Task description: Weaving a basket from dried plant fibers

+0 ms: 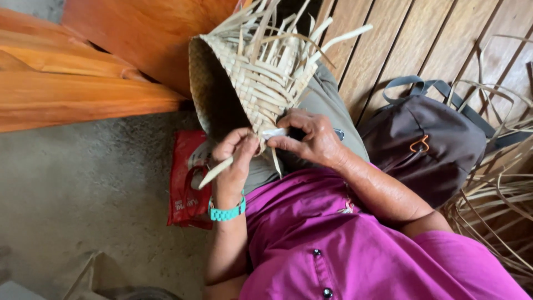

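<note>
The left hand (233, 161) pinches a pale strip (217, 171) at the rim of a half-woven basket (252, 78); the right hand (311, 139) grips the rim just beside it. A dark backpack (427, 144) lies to the right, a red bag (186, 178) under the left wrist

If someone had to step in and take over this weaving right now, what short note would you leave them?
Left hand: pinches a pale strip at the lower edge of the woven basket.
Right hand: fingers grip the basket's edge beside it, on another strip end.
Basket: rests on the lap, tilted, with its opening toward the left; the body is woven.
Left to do: loose strip ends stick out unwoven at the top.
Nearby: dark backpack and a pile of spare strips on the right, red bag on the floor.
</note>
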